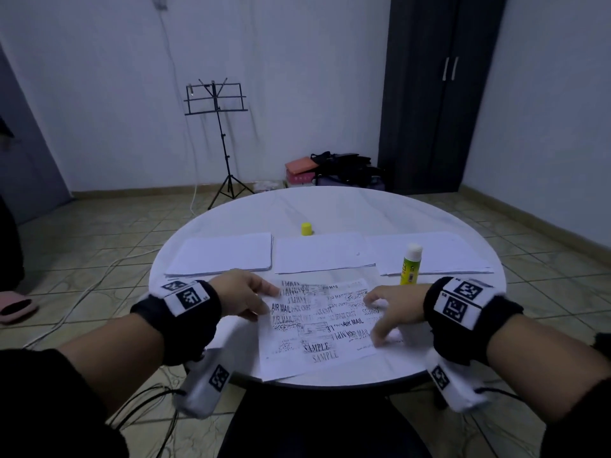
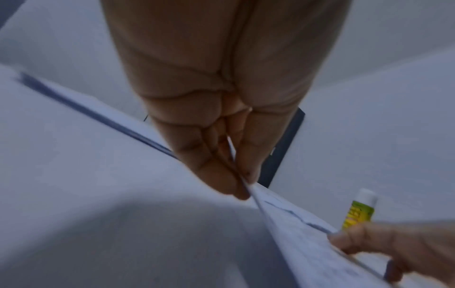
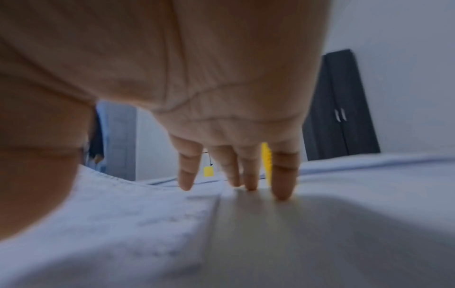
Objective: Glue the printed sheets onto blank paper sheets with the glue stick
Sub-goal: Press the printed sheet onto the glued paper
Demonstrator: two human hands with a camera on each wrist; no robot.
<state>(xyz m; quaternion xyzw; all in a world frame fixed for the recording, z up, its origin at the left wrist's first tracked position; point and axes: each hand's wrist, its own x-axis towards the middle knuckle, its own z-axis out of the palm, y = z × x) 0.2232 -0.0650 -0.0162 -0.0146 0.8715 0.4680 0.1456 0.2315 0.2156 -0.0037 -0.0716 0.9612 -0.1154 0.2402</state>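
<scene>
Nearest to the viewer, at the near edge of the round white worktop [image 1: 330, 206], lies the printed sheet [image 1: 317, 328], with "AIR MAIL" and "SAMPLE" stamps on it. Its left side is lifted a little. The left hand [image 1: 244, 295] pinches the far left corner of this sheet between thumb and fingers [image 2: 221, 181]. The right hand [image 1: 393, 309] is spread wide with straight fingers; its fingertips [image 3: 280, 193] press down at the right edge of the sheet, some on the sheet and some on the worktop.

Just beyond the right hand the glue stick [image 1: 411, 264] stands upright without cap. Its yellow cap [image 1: 307, 229] stands farther away, near the middle of the worktop. Three piles of blank paper lie in a row across the worktop: left pile [image 1: 224, 254], middle pile [image 1: 322, 252] and right pile [image 1: 449, 252].
</scene>
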